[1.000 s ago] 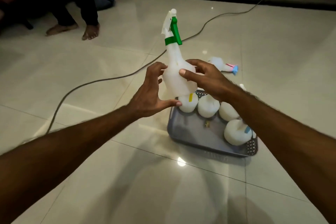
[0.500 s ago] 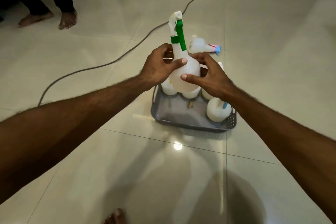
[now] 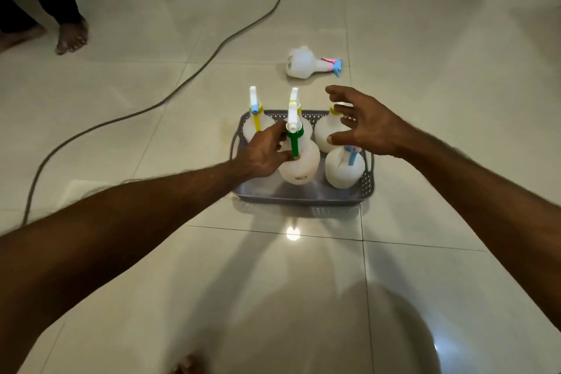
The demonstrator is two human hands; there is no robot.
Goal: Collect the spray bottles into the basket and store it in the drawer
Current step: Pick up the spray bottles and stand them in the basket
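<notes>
no text can be read: the green-trigger spray bottle (image 3: 299,161) bears a small printed mark low on its side, and the bottle lying on the floor (image 3: 300,64) a label, both too blurred

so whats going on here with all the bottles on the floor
A person is gathering spray bottles into a grey basket on the tiled floor. The left hand grips the green-trigger bottle, which stands upright in the basket beside four others. The right hand hovers open above the bottles at the basket's right side. One bottle with a pink and blue spray head lies on its side on the floor beyond the basket, not yet collected. No drawer is in view.
</notes>
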